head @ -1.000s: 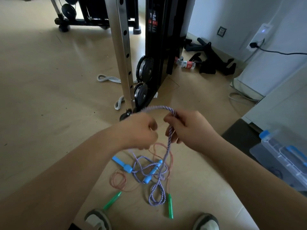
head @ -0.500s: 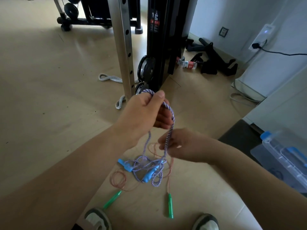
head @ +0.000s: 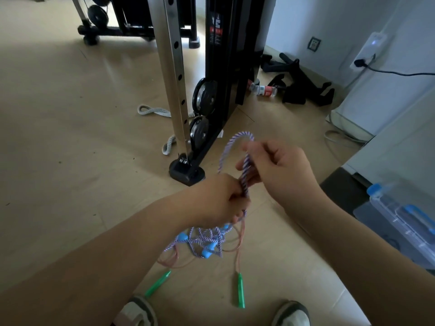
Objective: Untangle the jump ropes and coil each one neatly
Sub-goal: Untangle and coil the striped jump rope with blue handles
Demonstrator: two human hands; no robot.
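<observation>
Head view: a person stands on a beige floor (head: 70, 149), both hands raised near a perforated steel gym-rack upright (head: 174, 67).
Left hand (head: 216, 198): fingers curled round doubled strands of a purple-and-white braided jump rope (head: 231, 142), gripping them.
Right hand (head: 284, 170): fingers pinch the same strands just above; a loop arches up from this grip.
Braided rope: hangs below the hands into a tangle with its light-blue handles (head: 208, 252).
Thin pink jump rope (head: 238, 257): threaded through that tangle; its green handles (head: 240, 290) lie on the floor by the shoes (head: 138, 311).
Right edge: clear plastic box with blue latches (head: 404, 222).
</observation>
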